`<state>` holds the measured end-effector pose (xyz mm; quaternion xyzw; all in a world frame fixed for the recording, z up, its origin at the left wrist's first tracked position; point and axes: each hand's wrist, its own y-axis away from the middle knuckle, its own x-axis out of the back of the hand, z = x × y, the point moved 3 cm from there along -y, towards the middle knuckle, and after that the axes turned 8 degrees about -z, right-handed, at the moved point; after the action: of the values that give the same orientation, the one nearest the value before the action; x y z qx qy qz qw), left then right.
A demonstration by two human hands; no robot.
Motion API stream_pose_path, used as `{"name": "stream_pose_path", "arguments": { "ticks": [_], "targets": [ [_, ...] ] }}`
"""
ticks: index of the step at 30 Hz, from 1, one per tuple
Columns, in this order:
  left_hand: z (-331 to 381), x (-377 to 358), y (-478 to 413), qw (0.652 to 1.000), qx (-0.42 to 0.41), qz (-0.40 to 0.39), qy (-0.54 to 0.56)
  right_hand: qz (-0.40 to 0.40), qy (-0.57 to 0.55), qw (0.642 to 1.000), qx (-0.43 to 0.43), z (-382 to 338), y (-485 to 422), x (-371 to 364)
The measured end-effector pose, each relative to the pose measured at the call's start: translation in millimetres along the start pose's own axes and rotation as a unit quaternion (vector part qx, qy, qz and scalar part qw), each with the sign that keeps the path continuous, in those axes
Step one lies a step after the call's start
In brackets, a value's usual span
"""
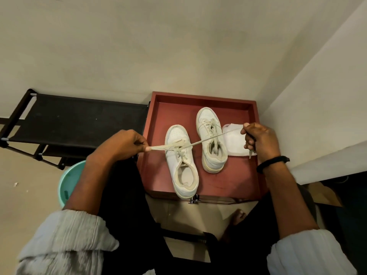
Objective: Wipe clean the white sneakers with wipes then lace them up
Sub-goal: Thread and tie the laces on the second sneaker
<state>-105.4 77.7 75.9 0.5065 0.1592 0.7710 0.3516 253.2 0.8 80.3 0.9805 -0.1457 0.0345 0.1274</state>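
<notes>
1. Since the lacing stage appeared to be in hand, the cream flat shoelace [198, 140] was held taut across the nearer white leather sneaker [178, 165], presumably so that both ends could be drawn even through the eyelets.
2. One end was pinched between the closed fingers [142, 144] of the left hand [123, 144]. The other was clamped in the curled fingers [248, 135] of the right hand [260, 139], with its tip hanging below the fist.
3. Both sneakers were set toes-away on the red-brown rimmed wooden table [202, 96]. The farther white sneaker [211, 139] was placed just beside the nearer one and, it was judged, was already threaded.
4. A folded white wipe [233, 141] was found lying beside the farther sneaker, within easy reach, and wiping was judged finished.
</notes>
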Motion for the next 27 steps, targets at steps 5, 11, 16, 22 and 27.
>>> {"name": "stream_pose_path", "arguments": {
  "ticks": [5, 11, 16, 22, 27],
  "targets": [
    [-27.3, 16.2, 12.7, 0.995, 0.096, -0.009, -0.035, 0.059, 0.083, 0.994, -0.044, 18.1, -4.0, 21.9],
    [-59.5, 23.4, 25.4, 0.978, 0.199, 0.0, -0.07, 0.078, 0.233, 0.964, -0.099, 38.0, -8.3, 32.4],
    [-21.6, 8.5, 6.7, 0.968, 0.196, -0.003, -0.159, 0.073, 0.499, 0.859, -0.09, 33.2, -6.5, 17.0],
    [40.9, -41.0, -20.9, 0.99, -0.076, 0.098, -0.065, -0.014, 0.472, 0.877, 0.085, 24.9, 2.3, -53.9],
    [43.1, -70.8, -33.0, 0.989, -0.119, 0.087, -0.016, -0.138, 0.547, 0.818, 0.113, 34.8, 18.2, -106.8]
  ]
}}
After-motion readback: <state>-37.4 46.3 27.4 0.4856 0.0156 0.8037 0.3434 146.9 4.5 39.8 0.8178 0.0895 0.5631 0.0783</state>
